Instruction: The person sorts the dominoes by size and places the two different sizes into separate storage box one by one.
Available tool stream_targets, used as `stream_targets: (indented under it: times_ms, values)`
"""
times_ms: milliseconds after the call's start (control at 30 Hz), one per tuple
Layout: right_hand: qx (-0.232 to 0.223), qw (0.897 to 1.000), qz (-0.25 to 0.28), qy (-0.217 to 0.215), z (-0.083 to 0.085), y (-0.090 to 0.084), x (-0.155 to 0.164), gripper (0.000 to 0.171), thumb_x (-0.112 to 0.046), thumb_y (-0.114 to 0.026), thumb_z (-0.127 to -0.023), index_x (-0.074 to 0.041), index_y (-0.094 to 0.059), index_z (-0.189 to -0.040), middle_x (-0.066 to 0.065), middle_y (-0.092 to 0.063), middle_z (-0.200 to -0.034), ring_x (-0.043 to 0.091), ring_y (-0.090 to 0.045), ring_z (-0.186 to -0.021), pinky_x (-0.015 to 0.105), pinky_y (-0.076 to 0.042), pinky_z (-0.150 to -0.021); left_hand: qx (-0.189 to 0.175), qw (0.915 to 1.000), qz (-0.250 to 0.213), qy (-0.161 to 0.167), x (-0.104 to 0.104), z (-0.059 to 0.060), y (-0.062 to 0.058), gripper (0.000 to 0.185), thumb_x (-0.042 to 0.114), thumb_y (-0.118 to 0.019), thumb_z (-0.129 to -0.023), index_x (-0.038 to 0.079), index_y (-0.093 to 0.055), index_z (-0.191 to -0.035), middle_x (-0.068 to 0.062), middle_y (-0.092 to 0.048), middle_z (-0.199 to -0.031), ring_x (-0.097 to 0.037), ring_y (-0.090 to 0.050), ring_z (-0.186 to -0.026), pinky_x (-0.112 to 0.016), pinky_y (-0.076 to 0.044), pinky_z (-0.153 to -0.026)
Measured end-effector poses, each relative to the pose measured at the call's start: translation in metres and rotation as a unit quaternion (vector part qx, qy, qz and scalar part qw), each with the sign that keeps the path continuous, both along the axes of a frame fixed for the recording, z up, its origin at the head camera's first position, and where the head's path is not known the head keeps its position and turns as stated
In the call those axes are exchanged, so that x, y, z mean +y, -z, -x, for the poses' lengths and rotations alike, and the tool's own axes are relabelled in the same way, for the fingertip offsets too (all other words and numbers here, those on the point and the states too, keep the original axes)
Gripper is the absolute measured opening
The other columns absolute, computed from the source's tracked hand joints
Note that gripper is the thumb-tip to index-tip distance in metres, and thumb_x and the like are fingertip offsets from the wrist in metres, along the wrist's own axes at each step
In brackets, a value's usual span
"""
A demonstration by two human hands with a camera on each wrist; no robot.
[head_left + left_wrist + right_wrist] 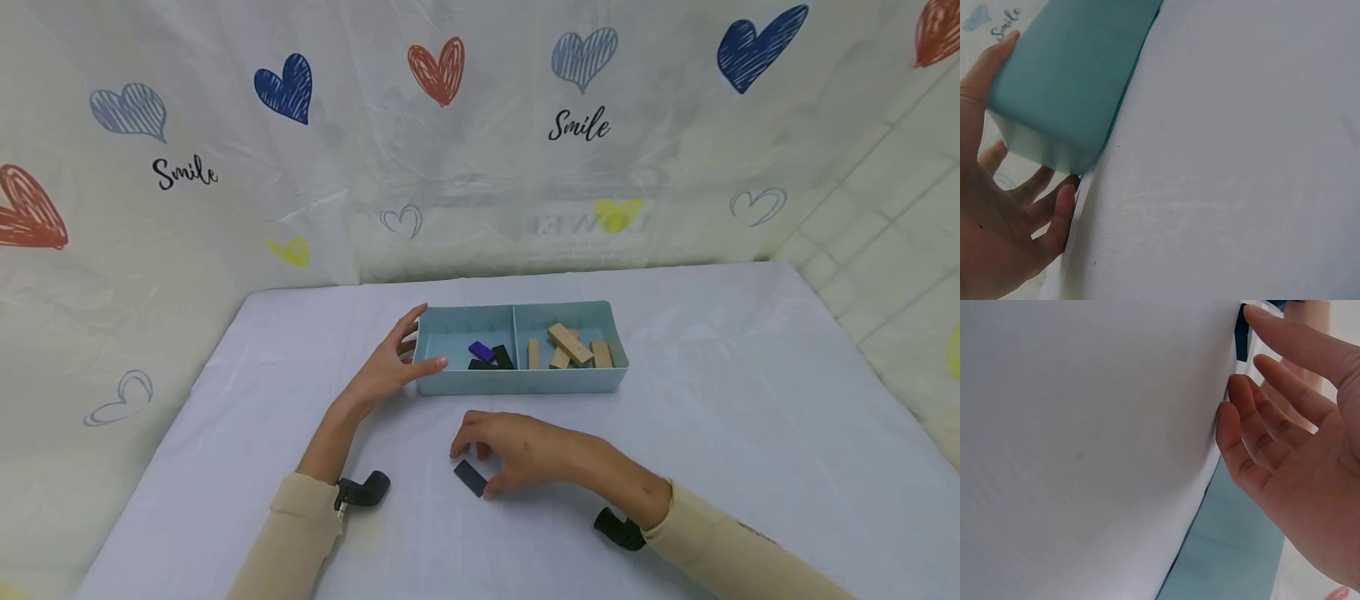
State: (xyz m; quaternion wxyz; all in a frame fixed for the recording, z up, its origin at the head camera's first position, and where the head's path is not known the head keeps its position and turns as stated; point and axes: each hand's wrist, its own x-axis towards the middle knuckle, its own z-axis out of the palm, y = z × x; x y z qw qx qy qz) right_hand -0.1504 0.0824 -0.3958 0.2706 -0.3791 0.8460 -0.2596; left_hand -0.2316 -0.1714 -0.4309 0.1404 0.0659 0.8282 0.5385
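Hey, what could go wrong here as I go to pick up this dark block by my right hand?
1. The dark block lies flat on the cloth, so the right hand, fingers at its edge, may slide it rather than lift it.
2. The left hand only rests open against the tray end; a nudge might shift the tray.
3. The tray's left compartment holds dark blocks, the right one wooden blocks, so a careless drop could mix them.

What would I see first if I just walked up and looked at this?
Probably the light blue tray in the middle of the white table, with dark and purple blocks in its left half and wooden blocks in its right half. The left hand rests against the tray's left end, and the right hand touches a dark block lying on the table nearer the person.
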Motion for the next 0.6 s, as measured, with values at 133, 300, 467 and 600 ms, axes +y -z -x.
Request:
stream_targets:
  times_ms: [133,300,467,600]
  values:
    - [0.005,1.0,-0.003,-0.002,-0.0005,0.0005,-0.0013,0.048,-0.012,-0.092,-0.079,-0.021,-0.073,-0.122,-0.009,-0.062,-0.116,0.004,-0.059,-0.095,0.018,-0.053,-0.082,-0.001,1.0,0.0,-0.001,0.0001,-0.0002,0.0,0.092,0.041,-0.081,-0.09,0.054,-0.022,-0.16,-0.006,-0.02,-0.175,-0.039,-0.032,-0.158,-0.067,-0.033,-0.122]
    - [0.013,1.0,-0.005,-0.01,-0.0008,0.0008,-0.0023,0.046,-0.011,-0.091,-0.079,-0.02,-0.074,-0.121,-0.01,-0.062,-0.115,0.003,-0.06,-0.095,0.018,-0.053,-0.083,0.005,1.0,0.002,-0.003,0.001,0.0001,-0.0005,0.093,0.042,-0.081,-0.089,0.053,-0.023,-0.161,-0.008,-0.023,-0.173,-0.038,-0.031,-0.158,-0.064,-0.031,-0.125]
    - [0.015,1.0,-0.01,-0.013,-0.001,0.0019,-0.0037,0.045,-0.012,-0.091,-0.08,-0.021,-0.075,-0.121,-0.009,-0.062,-0.114,0.002,-0.059,-0.093,0.017,-0.053,-0.081,0.006,1.0,0.004,-0.004,0.0013,0.0004,-0.0003,0.095,0.042,-0.082,-0.089,0.05,-0.022,-0.162,-0.008,-0.024,-0.173,-0.038,-0.032,-0.157,-0.064,-0.03,-0.125]
    - [0.023,1.0,-0.014,-0.013,-0.0012,0.0035,-0.0044,0.044,-0.014,-0.092,-0.079,-0.021,-0.075,-0.12,-0.009,-0.061,-0.112,0.001,-0.059,-0.092,0.017,-0.052,-0.08,0.006,1.0,0.002,-0.004,0.0008,0.0006,0.0005,0.095,0.042,-0.082,-0.089,0.048,-0.022,-0.163,-0.008,-0.025,-0.173,-0.038,-0.032,-0.157,-0.063,-0.03,-0.126]
